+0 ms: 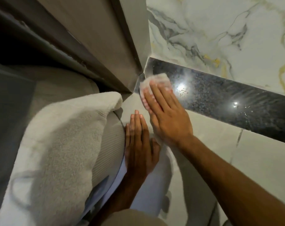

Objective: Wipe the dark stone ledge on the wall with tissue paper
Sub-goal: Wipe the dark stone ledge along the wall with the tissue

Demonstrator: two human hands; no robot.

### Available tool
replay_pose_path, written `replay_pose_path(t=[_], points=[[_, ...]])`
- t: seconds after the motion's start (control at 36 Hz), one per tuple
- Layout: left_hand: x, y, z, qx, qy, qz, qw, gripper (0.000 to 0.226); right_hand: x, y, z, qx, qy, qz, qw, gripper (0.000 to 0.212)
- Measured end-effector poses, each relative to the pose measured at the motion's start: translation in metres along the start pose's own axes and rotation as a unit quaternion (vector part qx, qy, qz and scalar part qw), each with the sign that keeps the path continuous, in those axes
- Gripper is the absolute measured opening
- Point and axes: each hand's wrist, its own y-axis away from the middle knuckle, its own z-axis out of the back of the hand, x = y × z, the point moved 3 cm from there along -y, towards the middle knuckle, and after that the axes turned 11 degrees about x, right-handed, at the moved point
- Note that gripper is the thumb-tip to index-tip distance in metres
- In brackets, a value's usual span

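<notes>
A dark speckled stone ledge (220, 97) runs along the marble wall from the door frame toward the lower right, shiny with two light reflections. A folded white tissue paper (156, 81) lies flat at the ledge's left end. My right hand (166, 118) presses it down with flat fingers, so the fingertips cover the tissue's lower part. My left hand (139, 144) rests flat and holds nothing, laid against the pale wall tile below the ledge, beside a rounded ribbed object.
A grey door frame (122, 46) meets the ledge's left end. A white fluffy towel (65, 136) drapes over a rounded ribbed object (109, 144) at lower left. White marble wall tile (220, 30) with grey and gold veins rises behind the ledge.
</notes>
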Motion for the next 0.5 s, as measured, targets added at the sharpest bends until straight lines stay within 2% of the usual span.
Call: replay_pose_path(t=[0.08, 0.17, 0.25, 0.31, 0.36, 0.42, 0.5], points=[[0.001, 0.001, 0.001, 0.009, 0.011, -0.010, 1.000, 0.071, -0.023, 0.039, -0.003, -0.012, 0.012, -0.010, 1.000, 0.066], [0.001, 0.001, 0.001, 0.005, 0.014, -0.013, 1.000, 0.071, -0.041, 0.039, 0.008, -0.053, -0.023, -0.101, 0.993, 0.066], [0.000, 0.001, -0.002, 0.008, 0.039, -0.018, 0.999, 0.070, -0.040, 0.007, 0.020, -0.095, -0.050, -0.212, 0.971, 0.068], [0.002, 0.000, -0.006, 0.011, 0.058, -0.023, 0.998, 0.072, -0.030, -0.020, 0.023, -0.100, -0.062, -0.242, 0.963, 0.069], [0.004, 0.000, -0.011, 0.005, 0.063, -0.029, 0.998, 0.072, -0.016, -0.039, 0.021, -0.081, -0.056, -0.203, 0.974, 0.070], [0.004, 0.000, -0.014, 0.001, 0.062, -0.034, 0.997, 0.072, -0.006, -0.039, 0.015, -0.063, -0.038, -0.128, 0.989, 0.070], [0.003, 0.001, -0.014, 0.001, 0.047, -0.034, 0.998, 0.071, 0.000, -0.001, -0.001, -0.042, -0.006, -0.052, 0.998, 0.068]])
